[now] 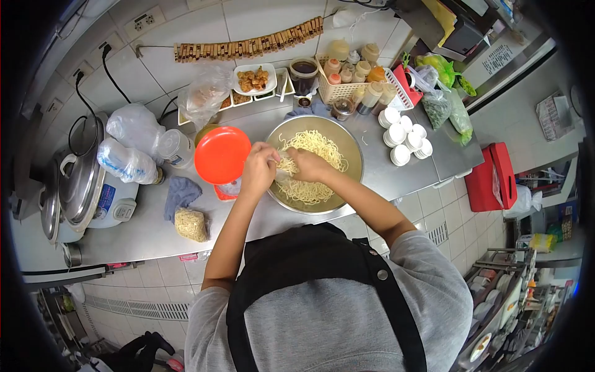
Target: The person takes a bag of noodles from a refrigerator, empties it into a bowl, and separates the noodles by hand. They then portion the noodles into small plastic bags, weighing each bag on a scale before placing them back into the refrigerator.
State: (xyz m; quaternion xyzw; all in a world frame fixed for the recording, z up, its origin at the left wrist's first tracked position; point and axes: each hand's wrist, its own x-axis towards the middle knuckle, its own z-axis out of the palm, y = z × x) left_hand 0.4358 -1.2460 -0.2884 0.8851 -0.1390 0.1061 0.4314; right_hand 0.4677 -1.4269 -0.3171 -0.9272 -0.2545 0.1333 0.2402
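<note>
A large metal bowl point(351, 137) on the steel counter holds a heap of pale noodles point(316, 144). Over its left side, my left hand point(260, 164) pinches the edge of a small clear plastic bag point(283, 170). My right hand point(305, 166) is at the bag's opening, with noodles at its fingers; the fingertips are partly hidden. Just left of the bowl lies a round red plate or lid point(222, 155), with a red-rimmed container partly under it. A filled bag of noodles point(191, 224) rests near the counter's front edge, below a blue-grey cloth point(182, 195).
Stacked white cups point(403, 139) and a basket of sauce bottles point(338, 88) stand right and behind. Fried food fills a white dish point(255, 79) at the back. Large lidded pots point(80, 186) and plastic-wrapped containers occupy the left. Another person's dark-clad legs point(139, 353) show at lower left.
</note>
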